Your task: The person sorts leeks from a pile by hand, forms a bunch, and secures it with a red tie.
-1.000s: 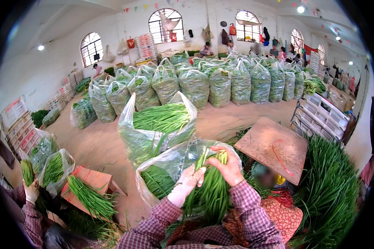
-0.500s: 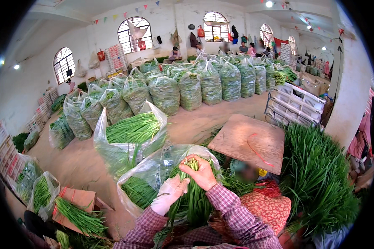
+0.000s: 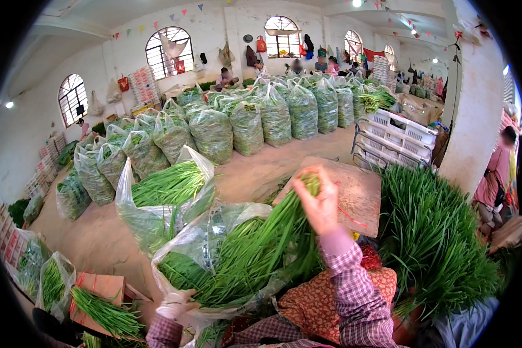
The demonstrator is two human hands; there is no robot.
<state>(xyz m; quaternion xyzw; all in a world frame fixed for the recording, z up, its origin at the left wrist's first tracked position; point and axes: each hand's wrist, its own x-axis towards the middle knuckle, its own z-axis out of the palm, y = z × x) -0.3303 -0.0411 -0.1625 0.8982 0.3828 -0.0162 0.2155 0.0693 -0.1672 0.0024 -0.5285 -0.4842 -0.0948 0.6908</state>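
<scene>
My right hand [image 3: 319, 200] is raised over the near edge of a wooden board, closed around the pale ends of a bunch of garlic chives [image 3: 287, 223]. Its long green leaves trail down to the left over a clear plastic bag [image 3: 200, 246]. Loose chives [image 3: 226, 272] fill that bag. My left hand [image 3: 177, 304], in a white glove, is low at the bag's near left rim with fingers curled on the plastic; its fingertips are partly blurred. Farther off stands another open plastic bag [image 3: 124, 200] of chives.
The wooden board [image 3: 359, 191] lies just beyond my right hand. A tall heap of chives [image 3: 435, 238] is at the right, before stacked white crates [image 3: 397, 136] and a pillar [image 3: 475, 98]. Several filled bags [image 3: 275, 119] line the floor ahead. More chives [image 3: 107, 310] lie at lower left.
My hands have moved apart: the right went up and right with the bunch, and the left let go of it and dropped to the bag's rim. The view has shifted slightly right.
</scene>
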